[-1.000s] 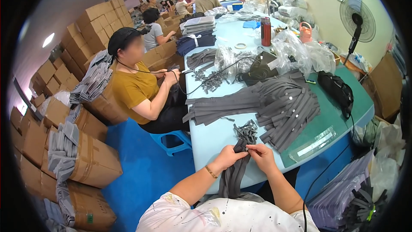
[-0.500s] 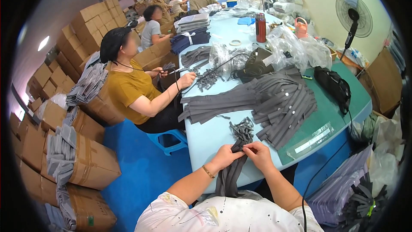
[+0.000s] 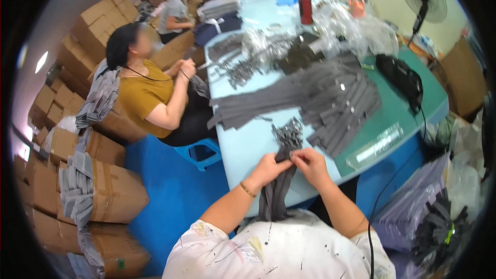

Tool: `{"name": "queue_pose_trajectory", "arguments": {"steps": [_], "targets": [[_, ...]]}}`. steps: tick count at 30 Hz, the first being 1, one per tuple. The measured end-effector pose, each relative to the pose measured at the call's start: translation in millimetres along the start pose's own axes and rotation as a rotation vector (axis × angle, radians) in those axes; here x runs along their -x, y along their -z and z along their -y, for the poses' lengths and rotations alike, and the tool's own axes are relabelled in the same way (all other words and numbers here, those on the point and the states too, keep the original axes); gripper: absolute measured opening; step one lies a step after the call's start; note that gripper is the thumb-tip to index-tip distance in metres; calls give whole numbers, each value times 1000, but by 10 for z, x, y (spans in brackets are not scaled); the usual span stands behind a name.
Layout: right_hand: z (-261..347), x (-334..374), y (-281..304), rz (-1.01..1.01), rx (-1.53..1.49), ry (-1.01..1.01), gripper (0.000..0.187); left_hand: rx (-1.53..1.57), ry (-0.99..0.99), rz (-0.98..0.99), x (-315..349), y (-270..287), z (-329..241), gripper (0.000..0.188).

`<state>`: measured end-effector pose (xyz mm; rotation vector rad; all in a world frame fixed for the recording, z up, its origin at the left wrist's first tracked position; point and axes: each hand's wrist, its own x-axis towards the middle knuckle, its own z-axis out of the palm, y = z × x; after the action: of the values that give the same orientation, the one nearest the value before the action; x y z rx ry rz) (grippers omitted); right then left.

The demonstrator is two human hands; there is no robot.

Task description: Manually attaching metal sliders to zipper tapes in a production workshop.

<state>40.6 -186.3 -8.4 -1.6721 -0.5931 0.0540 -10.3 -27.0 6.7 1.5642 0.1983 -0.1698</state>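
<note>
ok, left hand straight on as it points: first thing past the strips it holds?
Probably the right hand, just across the dark grey strips from the left hand; exact depth is hard to tell here.

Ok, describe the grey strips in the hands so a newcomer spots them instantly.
Find the blue-and-green table, then its near edge, where the left hand and right hand nearly meet. The dark grey strip bundle runs from there toward the white shirt; unlike the broad grey pile beyond, it is narrow and held.
</note>
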Motion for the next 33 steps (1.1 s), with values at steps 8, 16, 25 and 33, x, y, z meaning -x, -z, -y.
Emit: {"name": "queue_pose_trajectory", "arguments": {"steps": [8,16,25,33], "targets": [[36,-129,-1,40,-162,-139,19,6,56,-26,25,11,-227,17],[33,-33,48,73,-154,-98,15,44,78,-4,48,-1,-114,16],[13,-45,44,2,-119,-125,13,-132,207,-55,46,10,-209,15],[-12,-65,24,81,-132,-119,14,23,-92,-65,17,-60,-4,14]]}}
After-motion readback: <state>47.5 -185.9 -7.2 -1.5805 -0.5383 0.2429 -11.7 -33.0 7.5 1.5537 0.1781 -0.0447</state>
